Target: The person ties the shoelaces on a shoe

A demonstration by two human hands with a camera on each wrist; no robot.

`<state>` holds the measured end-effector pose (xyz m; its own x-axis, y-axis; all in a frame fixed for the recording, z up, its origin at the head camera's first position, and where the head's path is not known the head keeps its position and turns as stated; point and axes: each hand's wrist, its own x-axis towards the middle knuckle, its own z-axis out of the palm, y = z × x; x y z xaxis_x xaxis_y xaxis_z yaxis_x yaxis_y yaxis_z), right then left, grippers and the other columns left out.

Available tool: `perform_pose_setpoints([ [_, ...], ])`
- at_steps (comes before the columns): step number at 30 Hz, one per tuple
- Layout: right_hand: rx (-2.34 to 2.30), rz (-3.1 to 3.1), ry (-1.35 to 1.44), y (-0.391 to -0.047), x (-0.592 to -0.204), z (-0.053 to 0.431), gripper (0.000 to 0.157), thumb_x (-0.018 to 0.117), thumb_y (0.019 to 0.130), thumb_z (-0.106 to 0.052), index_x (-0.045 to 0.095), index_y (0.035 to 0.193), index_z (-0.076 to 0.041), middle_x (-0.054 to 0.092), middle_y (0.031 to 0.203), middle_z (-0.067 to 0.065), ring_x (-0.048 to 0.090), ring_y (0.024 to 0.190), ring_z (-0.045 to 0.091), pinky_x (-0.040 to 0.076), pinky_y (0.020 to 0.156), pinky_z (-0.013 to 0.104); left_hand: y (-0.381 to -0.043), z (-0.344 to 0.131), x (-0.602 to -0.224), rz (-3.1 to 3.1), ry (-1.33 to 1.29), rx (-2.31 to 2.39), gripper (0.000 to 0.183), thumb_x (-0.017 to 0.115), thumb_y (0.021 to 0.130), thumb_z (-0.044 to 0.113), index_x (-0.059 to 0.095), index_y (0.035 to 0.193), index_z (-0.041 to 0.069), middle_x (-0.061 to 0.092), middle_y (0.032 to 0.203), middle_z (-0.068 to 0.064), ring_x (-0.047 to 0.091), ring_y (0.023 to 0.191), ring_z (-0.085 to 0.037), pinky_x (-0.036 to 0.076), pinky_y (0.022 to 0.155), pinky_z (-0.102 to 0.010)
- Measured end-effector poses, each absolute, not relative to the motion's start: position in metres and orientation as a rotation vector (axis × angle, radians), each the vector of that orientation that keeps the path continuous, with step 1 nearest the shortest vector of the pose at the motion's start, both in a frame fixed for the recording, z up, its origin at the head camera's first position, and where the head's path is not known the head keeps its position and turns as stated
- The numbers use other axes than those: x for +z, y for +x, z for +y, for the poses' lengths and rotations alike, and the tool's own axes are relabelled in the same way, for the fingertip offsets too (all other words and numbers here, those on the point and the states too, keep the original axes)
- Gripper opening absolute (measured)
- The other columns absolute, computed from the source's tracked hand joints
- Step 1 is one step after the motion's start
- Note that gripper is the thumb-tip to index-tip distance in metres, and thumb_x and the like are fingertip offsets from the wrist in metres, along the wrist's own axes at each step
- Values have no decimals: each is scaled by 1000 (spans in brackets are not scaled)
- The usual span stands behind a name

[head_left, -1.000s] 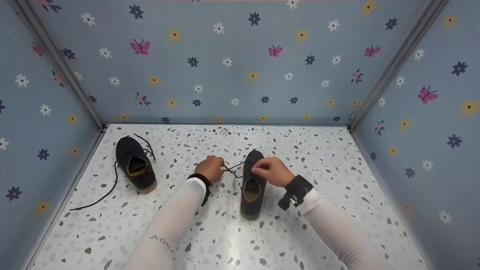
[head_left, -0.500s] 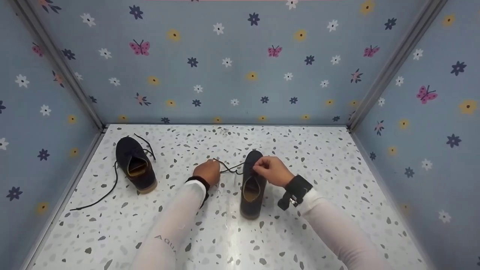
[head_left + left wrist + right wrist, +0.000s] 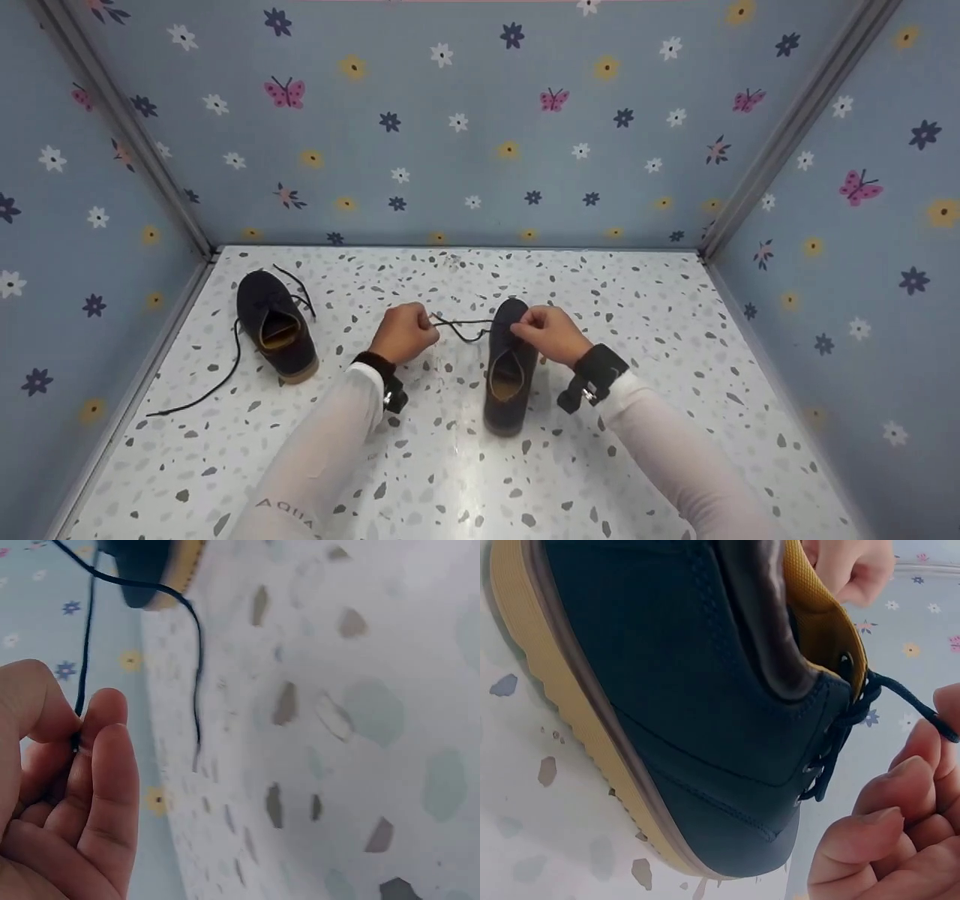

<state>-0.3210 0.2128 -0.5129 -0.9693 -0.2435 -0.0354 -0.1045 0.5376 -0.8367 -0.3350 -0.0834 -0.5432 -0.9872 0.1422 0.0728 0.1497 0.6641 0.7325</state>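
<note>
A dark shoe with a tan sole stands upright on the speckled surface, toe away from me. Left of it, my left hand pinches the end of a dark lace between thumb and finger. That lace runs back toward the shoe, and another loose lace end hangs beside it. At the shoe's right side, over the laced part, my right hand pinches a lace that comes from the top eyelets. Its other fingers are curled in the right wrist view.
Another dark shoe stands at the left, its long lace trailing toward the front left. Patterned blue panels enclose the speckled white surface at the back and both sides.
My left hand has shifted a little left and turned, drawing the lace straighter between it and the shoe. The right hand has barely moved, and both shoes stay put.
</note>
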Motion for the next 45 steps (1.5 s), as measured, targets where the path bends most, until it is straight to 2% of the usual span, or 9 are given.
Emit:
perform_pose_setpoints([
  [3, -1410, 2638, -324, -324, -511, 216, 20, 70, 98, -23, 63, 81, -14, 57, 72, -7, 55, 69, 11, 47, 67, 26, -329, -85, -535, -2834, -270, -1344, 7, 65, 83, 6, 60, 85, 11, 62, 76, -2, 55, 66, -16, 44, 64, -30],
  [7, -1407, 2678, -313, -327, -511, 221, 19, 68, 98, -22, 67, 82, -11, 58, 71, -7, 55, 66, 11, 45, 65, 26, -322, -84, -526, -2863, -350, -1456, 27, 66, 86, 9, 67, 113, 10, 69, 84, -3, 59, 69, -15, 47, 65, -31],
  [9, -1403, 2691, -302, -329, -511, 224, 20, 68, 99, -22, 68, 83, -10, 58, 71, -7, 54, 66, 11, 44, 65, 26, -319, -84, -522, -2881, -393, -1505, 31, 66, 87, 10, 70, 118, 10, 70, 84, -3, 59, 67, -15, 47, 64, -31],
  [16, -1384, 2675, -293, -333, -509, 228, 22, 66, 101, -23, 69, 84, -8, 58, 72, -7, 52, 67, 12, 44, 68, 28, -311, -79, -510, -2833, -526, -1629, 13, 63, 94, 14, 76, 97, 14, 74, 82, -1, 69, 74, -18, 50, 67, -28],
  [20, -1370, 2645, -282, -335, -508, 229, 23, 65, 102, -24, 69, 85, -8, 57, 72, -7, 51, 61, 10, 44, 63, 27, -308, -73, -502, -2767, -591, -1694, 12, 62, 100, 16, 73, 97, 12, 75, 83, -5, 73, 79, -23, 54, 70, -29],
  [26, -1317, 2624, -273, -337, -509, 228, 24, 64, 103, -25, 68, 84, -10, 57, 70, -8, 51, 59, 9, 44, 61, 26, -306, -66, -491, -2631, -640, -1786, 13, 59, 104, 16, 69, 99, 9, 74, 89, -8, 73, 79, -16, 58, 72, -28],
  [31, -1256, 2635, -285, -340, -507, 227, 26, 63, 103, -26, 67, 81, -12, 57, 68, -7, 51, 59, 10, 44, 62, 26, -299, -55, -484, -2597, -860, -1818, 10, 61, 103, 13, 69, 98, 8, 74, 89, -12, 71, 77, -13, 60, 73, -29],
  [38, -1216, 2684, -293, -342, -499, 222, 28, 66, 101, -26, 65, 75, -15, 55, 63, -7, 51, 56, 10, 42, 59, 26, -280, -25, -488, -2615, -1220, -1805, 7, 67, 99, 9, 73, 96, 5, 77, 90, -13, 75, 79, -26, 63, 73, -32],
  [45, -1185, 2682, -355, -345, -494, 221, 30, 68, 100, -26, 62, 72, -17, 56, 66, -9, 53, 60, 9, 44, 61, 24, -261, 13, -502, -2785, -1356, -1391, 5, 76, 93, 16, 80, 96, 14, 79, 89, 1, 65, 74, 0, 56, 72, -18],
])
